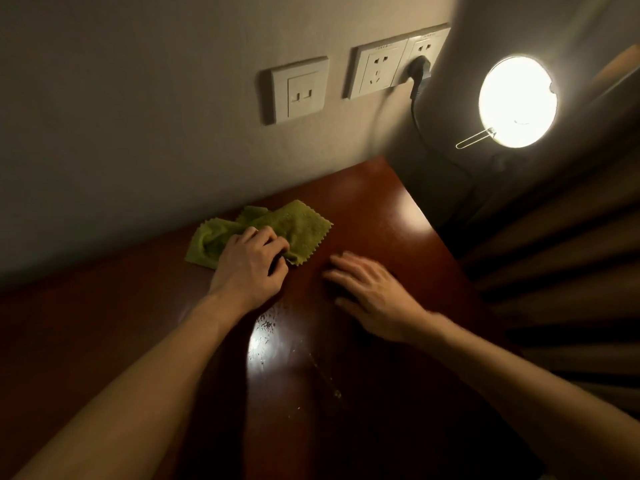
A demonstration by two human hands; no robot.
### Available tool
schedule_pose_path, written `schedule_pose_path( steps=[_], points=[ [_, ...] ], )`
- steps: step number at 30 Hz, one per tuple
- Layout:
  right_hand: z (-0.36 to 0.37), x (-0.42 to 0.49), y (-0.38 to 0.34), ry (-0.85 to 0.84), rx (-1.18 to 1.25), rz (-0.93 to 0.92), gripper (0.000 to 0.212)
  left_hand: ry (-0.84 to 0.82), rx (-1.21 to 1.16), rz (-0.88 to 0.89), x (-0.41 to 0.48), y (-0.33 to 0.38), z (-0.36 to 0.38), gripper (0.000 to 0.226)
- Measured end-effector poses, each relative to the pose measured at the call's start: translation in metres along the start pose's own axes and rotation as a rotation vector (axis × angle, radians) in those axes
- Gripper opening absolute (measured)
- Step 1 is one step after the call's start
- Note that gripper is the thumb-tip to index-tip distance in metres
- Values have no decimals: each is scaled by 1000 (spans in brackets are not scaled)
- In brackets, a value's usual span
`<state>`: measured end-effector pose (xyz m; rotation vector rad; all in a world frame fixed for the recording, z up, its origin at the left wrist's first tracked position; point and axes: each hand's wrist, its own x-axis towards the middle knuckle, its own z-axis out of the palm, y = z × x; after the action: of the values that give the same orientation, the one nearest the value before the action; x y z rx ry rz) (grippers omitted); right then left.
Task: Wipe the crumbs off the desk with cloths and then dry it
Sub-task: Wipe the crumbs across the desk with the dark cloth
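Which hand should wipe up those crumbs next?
Probably the left. The left hand grips the crumpled green zigzag-edged cloth, while the right hand lies flat and empty on the reddish-brown wooden desk. The pale crumbs lie nearer the person.

Two bare forearms, the left forearm [156, 375] and the right forearm [519, 386], show uncovered skin from the wrists to the lower edge of the view, both slender and dimly lit. The left grip [247, 268] is seen from its back, knuckles and tendon lines plain, fingers and wrist bare. The right grip [374, 292] is likewise bare, its fingers softened by blur so that fine detail cannot be told.
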<state>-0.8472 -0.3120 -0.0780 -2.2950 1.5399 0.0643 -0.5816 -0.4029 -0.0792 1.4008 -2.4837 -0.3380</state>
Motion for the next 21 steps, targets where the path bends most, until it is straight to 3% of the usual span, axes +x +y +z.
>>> schedule_pose_path(
  steps=[5, 9, 11, 16, 18, 21],
  points=[
    [4, 26, -17, 102, 56, 249, 57, -44, -30, -98, 10, 7, -6, 15],
    [27, -35, -68, -57, 18, -103, 55, -87, 9, -56, 6, 15, -11, 21],
    [25, -46, -59, -99, 60, -140, 57, -82, 64, 43, 1, 16, -14, 30],
    [-2, -5, 37, 169, 73, 175, 60, -85, 104, 350, -8, 18, -5, 39],
    [-16, 14, 66, 239, 114, 310, 58, -161, 112, 316, -10, 24, 2, 42],
    [-13, 28, 51, 301, 137, 478, 56, -238, 27, 127, -2, 38, 1, 45]
  ],
)
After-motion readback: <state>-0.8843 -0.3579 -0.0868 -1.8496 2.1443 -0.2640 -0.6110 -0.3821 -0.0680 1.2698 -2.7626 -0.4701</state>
